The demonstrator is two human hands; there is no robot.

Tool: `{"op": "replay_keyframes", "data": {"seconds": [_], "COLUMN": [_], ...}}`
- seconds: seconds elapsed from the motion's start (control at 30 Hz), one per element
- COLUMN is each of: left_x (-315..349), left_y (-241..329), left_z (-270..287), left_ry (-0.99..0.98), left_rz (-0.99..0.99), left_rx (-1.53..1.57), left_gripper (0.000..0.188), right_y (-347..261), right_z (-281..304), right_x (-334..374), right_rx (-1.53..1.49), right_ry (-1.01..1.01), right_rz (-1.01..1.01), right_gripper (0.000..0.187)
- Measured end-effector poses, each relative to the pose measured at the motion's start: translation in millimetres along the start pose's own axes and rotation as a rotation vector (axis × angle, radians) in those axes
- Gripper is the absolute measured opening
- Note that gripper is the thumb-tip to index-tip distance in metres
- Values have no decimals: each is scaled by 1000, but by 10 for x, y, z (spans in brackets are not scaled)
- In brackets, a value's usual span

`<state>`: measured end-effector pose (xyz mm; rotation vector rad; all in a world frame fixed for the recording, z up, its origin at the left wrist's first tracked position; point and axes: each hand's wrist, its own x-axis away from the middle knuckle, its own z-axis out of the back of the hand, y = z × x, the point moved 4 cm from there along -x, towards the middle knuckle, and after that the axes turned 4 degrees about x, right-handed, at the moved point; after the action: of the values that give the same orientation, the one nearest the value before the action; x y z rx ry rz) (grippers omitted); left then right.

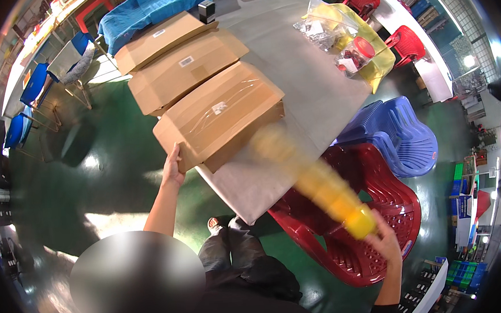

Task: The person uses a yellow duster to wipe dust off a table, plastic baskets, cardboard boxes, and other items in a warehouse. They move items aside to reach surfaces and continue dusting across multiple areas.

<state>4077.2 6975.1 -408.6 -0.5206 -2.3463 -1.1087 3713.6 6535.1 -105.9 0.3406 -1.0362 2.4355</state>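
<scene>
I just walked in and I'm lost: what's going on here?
A person's left hand touches the left end of the nearest box, on the table beside two other boxes. The right hand holds a yellow thing, too blurred to identify, partly in front of a red chair.

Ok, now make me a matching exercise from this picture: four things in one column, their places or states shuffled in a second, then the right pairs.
Things
1. Left hand
2. Right hand
3. Blue cloth
4. Blue plastic chairs

Places or states
A. Stacked, just beyond the dark red chair
B. Touching the left end of the nearest cardboard box
C. Holding one end of a long yellow object that is blurred
D. Past the row of cardboard boxes, at the top of the picture

Right pairs: 1-B, 2-C, 3-D, 4-A
</scene>
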Motion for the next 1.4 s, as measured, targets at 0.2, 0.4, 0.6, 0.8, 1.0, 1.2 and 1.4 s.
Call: {"op": "replay_keyframes", "data": {"seconds": [0.2,0.4,0.6,0.8,1.0,1.2,1.4], "left_x": [2,-37,36,105,185,213,254], "left_y": [-108,-108,-103,-121,-84,-143,-185], "left_z": [76,173,139,18,-97,-122,-222], "left_ry": [78,40,137,127,136,157,95], "left_rz": [-81,-37,-3,35,-72,-49,-2], "left_rx": [-45,-46,-103,-67,-7,43,151], "left_gripper": [56,57,57,51,44,45,41], "right_y": [848,292,1357,1654,925,717,751], "right_z": [-132,-1567,-1111,-564,-1165,-1613,-1459], "right_x": [-1498,-3716,-3116,-2348,-2453,-2580,-2559], "right_rx": [-791,-668,-1048,-838,-707,-512,-294], "right_ry": [431,143,372,661,411,129,123], "right_rz": [-190,-49,-363,-390,-197,-122,8], "right_gripper": [63,73,59,67,68,73,71]}}
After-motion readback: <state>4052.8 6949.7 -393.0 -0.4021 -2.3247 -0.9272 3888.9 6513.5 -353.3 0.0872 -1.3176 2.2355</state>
